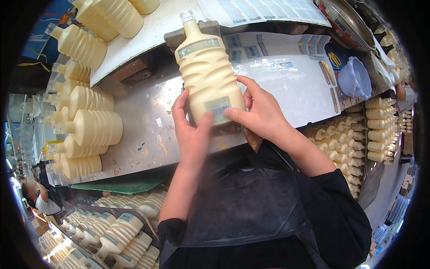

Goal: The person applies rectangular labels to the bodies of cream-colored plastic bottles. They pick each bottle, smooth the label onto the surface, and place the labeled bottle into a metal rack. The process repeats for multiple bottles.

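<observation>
A cream-coloured ribbed bottle (207,67) with a clear neck lies in front of me, its neck pointing away over a grey block (210,28). It carries one label strip near the shoulder and a lower label (218,109) near its base. My right hand (267,114) grips the bottle's right side, thumb on the lower label. My left hand (191,134) has its fingers along the bottle's left side; its thumb, smeared by motion, is at the lower label's left edge.
Several more cream bottles (96,127) stand along the table's left side. A white sheet on the right holds loose labels (251,51). A lavender bucket (354,77) and brown strips (327,73) are at the right. Stacked bottles (121,233) fill racks below on both sides.
</observation>
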Motion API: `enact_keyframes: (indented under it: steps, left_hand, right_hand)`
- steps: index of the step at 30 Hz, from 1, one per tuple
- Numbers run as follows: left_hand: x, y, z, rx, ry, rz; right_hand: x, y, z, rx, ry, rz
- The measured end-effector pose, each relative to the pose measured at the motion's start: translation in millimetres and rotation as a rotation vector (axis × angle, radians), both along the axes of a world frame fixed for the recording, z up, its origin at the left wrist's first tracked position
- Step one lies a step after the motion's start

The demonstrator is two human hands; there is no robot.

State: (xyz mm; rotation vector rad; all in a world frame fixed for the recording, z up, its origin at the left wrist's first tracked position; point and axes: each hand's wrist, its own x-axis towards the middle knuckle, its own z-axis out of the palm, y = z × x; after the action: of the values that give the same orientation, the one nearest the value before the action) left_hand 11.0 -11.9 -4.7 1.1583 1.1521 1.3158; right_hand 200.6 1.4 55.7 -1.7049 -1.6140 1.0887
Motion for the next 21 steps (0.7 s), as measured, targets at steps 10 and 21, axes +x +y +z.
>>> enact_keyframes:
  steps: [10, 21]
  left_hand:
    - [-0.7, 0.0, 1.2, 0.003, -0.026, -0.001]
    - [-7.5, 0.6, -7.9, 0.007, -0.081, -0.019]
  right_hand:
    - [-1.0, 0.3, -1.3, -0.003, 0.010, -0.014]
    - [11.5, 3.0, -16.6, -0.086, 0.232, -0.009]
